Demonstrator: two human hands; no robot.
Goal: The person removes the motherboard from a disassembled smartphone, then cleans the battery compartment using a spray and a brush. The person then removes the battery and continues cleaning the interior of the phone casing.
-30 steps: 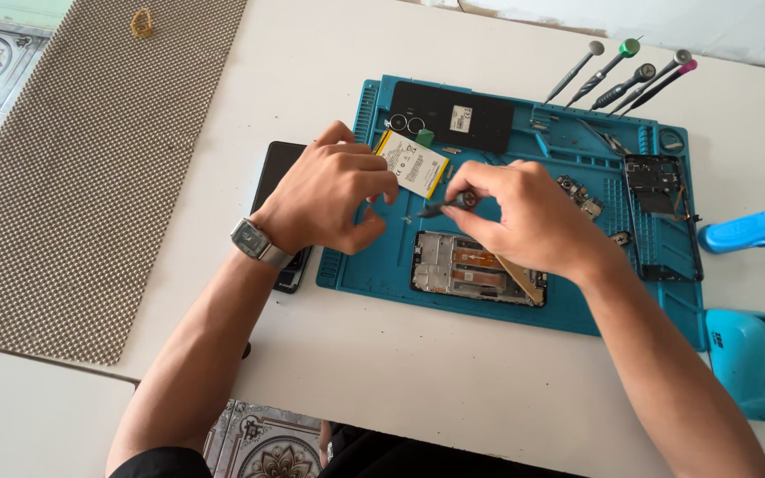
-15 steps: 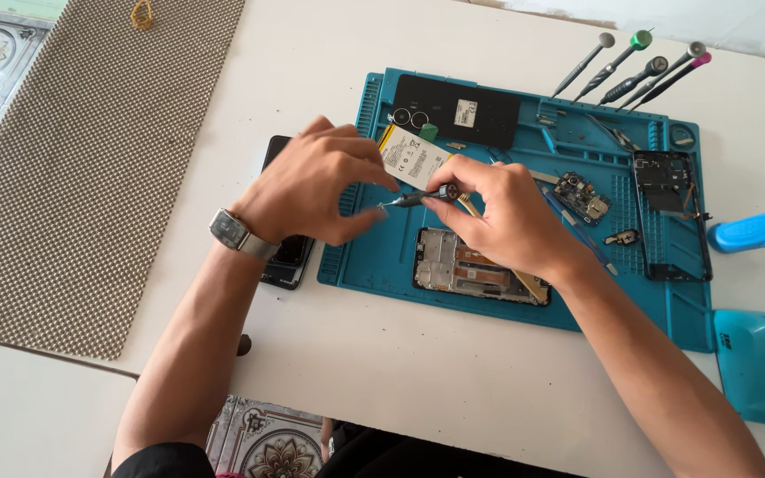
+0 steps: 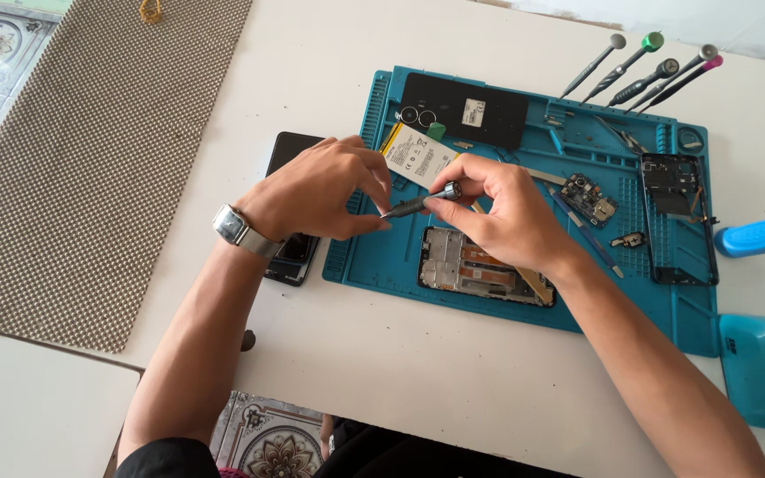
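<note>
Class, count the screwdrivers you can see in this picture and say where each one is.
5. Four lie fanned at the mat's top right edge: grey-capped, green-capped, dark-capped, pink-capped. One is held between both hands. Others may be hidden.

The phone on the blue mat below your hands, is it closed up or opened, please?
Opened. The phone frame lies flat on the blue mat with its inner metal and boards bare; a black back cover lies apart.

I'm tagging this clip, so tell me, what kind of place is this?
Probably a phone repair bench: a blue work mat holds an opened phone frame, a loose circuit board and a row of precision screwdrivers.
</note>
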